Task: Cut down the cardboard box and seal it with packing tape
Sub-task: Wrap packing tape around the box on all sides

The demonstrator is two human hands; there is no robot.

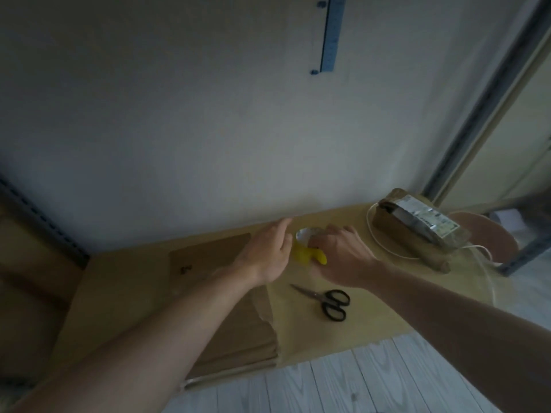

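Head view, dim and slightly blurred.

Step in hand (judged): taking up the tape. Cutting looks done or paused, since the scissors [331, 303] lie on the worktop [301, 338], blades together, untouched.

Right hand [340, 253]: grip clamped over the tape dispenser [305, 255], fingers curled across the pale roll and its yellow frame. Left hand [268, 248]: grip apart, fingers extended, just beside the dispenser on its left. Cannot tell whether it touches the roll.

Task's thing: the cardboard box [229, 311] lies flat on the left half of the worktop, under the left forearm, one edge ragged. It is not yet standing or folded into shape, and no seam is presented for taping.

Off to the right, well apart: a wrapped parcel [417, 226] with a printed label, and a white cord [384, 248] looped around its base.

Notes for doing the step well:
- Find the free tape end with the left fingertips before lifting, and keep the right hand holding the frame steady.
- Close the box flaps first so that the seam meets flush.
- Start the tape on a side wall, run it across the seam, and press it flat.
- Risk: tape folding onto itself if pulled slack.
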